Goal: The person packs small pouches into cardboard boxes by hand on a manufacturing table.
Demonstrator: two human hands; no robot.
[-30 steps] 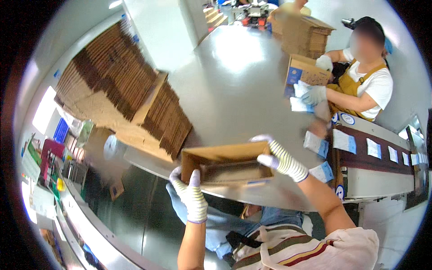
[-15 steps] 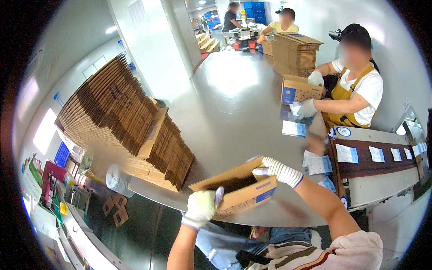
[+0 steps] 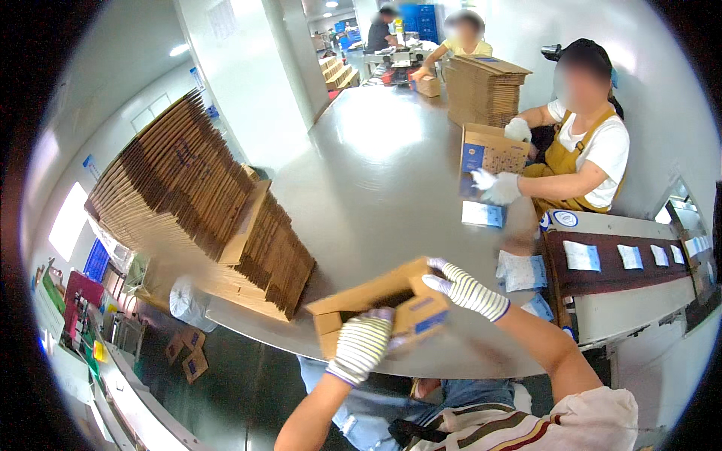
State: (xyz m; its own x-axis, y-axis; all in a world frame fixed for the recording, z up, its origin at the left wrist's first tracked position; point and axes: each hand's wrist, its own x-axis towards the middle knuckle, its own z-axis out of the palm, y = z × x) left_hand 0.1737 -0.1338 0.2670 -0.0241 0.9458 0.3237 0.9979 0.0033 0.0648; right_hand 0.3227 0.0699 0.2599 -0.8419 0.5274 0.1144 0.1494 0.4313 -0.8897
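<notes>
A brown cardboard box (image 3: 406,289) with a blue printed patch tilts over the near edge of the table, its opening upward and dark inside. My right hand (image 3: 474,292), in a striped white glove, grips the box's right end, thumb and fingers at its upper corner. Over the near wall lies my left hand (image 3: 362,347), gloved alike, its fingertips bent at the opening and partly hidden. Beside my right hand, small white-and-blue packets (image 3: 520,270) lie on the table by the conveyor.
Tall stacks of flattened cartons (image 3: 177,195) stand at the left of the metal table (image 3: 353,203). Packets ride a dark conveyor belt (image 3: 609,263) at right. Across from it, a co-worker (image 3: 579,150) handles a carton (image 3: 492,150). Another carton stack (image 3: 485,90) stands farther back.
My left hand has turned from the box's left end to lie over its near wall, its back now showing. The box has tipped, showing more of its opening. The co-worker's hand no longer holds a packet.
</notes>
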